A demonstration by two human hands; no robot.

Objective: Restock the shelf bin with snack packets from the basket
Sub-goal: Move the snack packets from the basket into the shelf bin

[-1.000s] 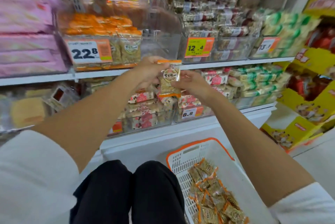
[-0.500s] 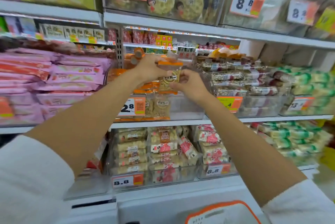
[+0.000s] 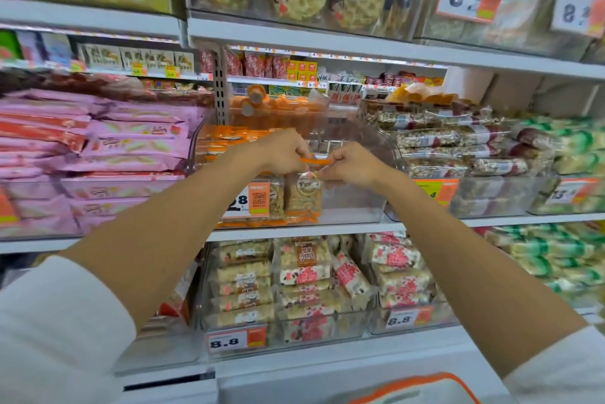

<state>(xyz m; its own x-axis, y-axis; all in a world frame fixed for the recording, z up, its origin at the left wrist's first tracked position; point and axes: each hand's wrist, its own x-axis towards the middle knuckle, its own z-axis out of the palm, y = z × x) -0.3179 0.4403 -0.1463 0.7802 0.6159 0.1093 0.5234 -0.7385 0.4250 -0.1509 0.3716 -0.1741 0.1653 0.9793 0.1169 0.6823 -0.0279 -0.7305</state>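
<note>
Both hands reach into a clear plastic shelf bin (image 3: 357,207) on the middle shelf. My left hand (image 3: 284,151) and my right hand (image 3: 352,163) each pinch a top corner of one snack packet (image 3: 303,196), clear with orange edges. The packet hangs upright inside the bin, beside like packets (image 3: 276,199) standing behind the price tag. More orange-edged packets (image 3: 226,142) are stacked at the bin's left. The bin's right half holds nothing. Only the orange rim of the white basket (image 3: 422,387) shows, at the bottom edge.
Pink packs (image 3: 98,148) fill the bin to the left, nut bars (image 3: 451,142) the bin to the right. Below is a shelf with bins of red-and-white snack bars (image 3: 304,282). A shelf edge (image 3: 294,40) runs close above the hands.
My view has tilted up, so the basket has dropped almost out of sight. Both hands have carried the packet from in front of the shelf down into the bin.
</note>
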